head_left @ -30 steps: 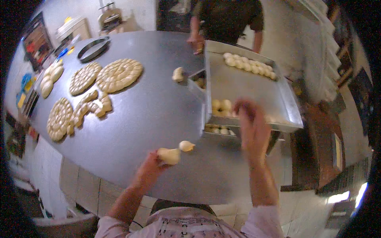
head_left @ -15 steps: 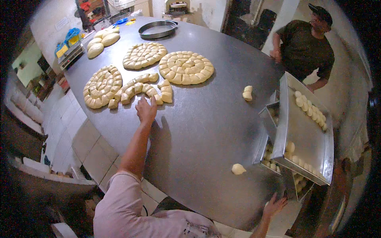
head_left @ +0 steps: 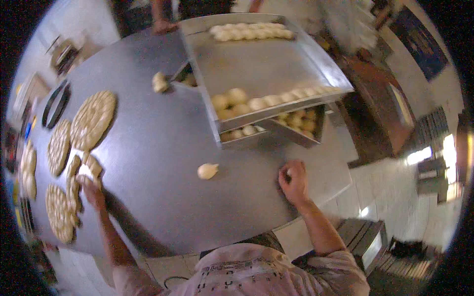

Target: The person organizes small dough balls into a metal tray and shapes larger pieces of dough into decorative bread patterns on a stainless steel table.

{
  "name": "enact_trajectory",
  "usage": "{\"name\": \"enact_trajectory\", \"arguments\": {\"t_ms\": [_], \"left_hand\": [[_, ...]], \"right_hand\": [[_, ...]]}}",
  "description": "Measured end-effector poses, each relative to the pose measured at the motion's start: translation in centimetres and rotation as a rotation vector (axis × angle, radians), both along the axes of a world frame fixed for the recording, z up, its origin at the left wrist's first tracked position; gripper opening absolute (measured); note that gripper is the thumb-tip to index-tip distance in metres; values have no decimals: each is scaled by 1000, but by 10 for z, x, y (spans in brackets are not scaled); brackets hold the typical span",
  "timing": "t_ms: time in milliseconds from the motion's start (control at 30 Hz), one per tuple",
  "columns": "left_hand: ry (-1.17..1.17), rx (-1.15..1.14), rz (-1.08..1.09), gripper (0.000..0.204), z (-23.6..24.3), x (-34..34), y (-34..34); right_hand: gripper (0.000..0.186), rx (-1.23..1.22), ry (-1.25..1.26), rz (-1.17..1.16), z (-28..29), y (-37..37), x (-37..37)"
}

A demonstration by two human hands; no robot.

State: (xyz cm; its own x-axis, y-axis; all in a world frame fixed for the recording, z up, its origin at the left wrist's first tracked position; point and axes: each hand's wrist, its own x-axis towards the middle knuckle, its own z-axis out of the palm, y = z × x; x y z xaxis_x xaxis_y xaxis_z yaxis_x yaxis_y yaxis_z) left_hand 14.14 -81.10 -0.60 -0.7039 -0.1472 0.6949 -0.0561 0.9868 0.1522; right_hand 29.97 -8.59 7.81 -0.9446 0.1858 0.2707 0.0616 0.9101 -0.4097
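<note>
My left hand [head_left: 94, 195] reaches to the left side of the metal table, its fingertips at the cut dough pieces [head_left: 74, 185]. Motion blur hides how its fingers lie. Beside these pieces are three round slabs of dough scored into chunks: a large one [head_left: 94, 120], a smaller one [head_left: 59, 147] and a nearer one [head_left: 59, 212]. My right hand [head_left: 295, 182] is closed, fingers curled, over the table's right part; whatever may be inside it is hidden. A single pale dough lump [head_left: 207, 171] lies between my hands. Farther off sits another dough piece [head_left: 159, 83].
Stacked metal trays stand at the far right; the top tray [head_left: 266, 64] holds rows of dough balls [head_left: 252, 32], and a lower tray [head_left: 298, 123] juts out askew. A round black pan [head_left: 56, 104] and plain dough loaves [head_left: 28, 170] lie far left. Another person's hand [head_left: 164, 27] rests at the far edge.
My view has swung right, so the trays now fill the middle. My right hand has come up from the table's front edge and its spread fingers have curled closed. My left hand stays by the dough pieces.
</note>
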Motion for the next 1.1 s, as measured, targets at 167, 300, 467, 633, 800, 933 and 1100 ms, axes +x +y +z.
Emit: {"name": "enact_trajectory", "arguments": {"t_ms": [167, 300, 467, 633, 800, 933, 1100], "left_hand": [[-475, 916, -135, 49, 45, 60, 124], [-491, 1166, -428, 48, 114, 111, 250], [-441, 1765, -562, 49, 159, 125, 340], [-302, 1940, -641, 46, 156, 138, 354], [-192, 2058, -663, 40, 151, 159, 345], [-333, 1970, -640, 32, 158, 164, 353], [-389, 1855, -836, 32, 195, 152, 407]], "right_hand": [[27, 3, 21, -505, 28, 106, -16], [26, -3, 44, -289, 22, 60, -14], [30, 212, 66, -295, 30, 125, -8], [22, 77, 85, -81, 30, 83, 29], [38, -783, -233, -206, 122, 133, 20], [45, -1169, 400, 210, 214, 53, -76], [36, -195, -9, 298, 202, 15, -197]]}}
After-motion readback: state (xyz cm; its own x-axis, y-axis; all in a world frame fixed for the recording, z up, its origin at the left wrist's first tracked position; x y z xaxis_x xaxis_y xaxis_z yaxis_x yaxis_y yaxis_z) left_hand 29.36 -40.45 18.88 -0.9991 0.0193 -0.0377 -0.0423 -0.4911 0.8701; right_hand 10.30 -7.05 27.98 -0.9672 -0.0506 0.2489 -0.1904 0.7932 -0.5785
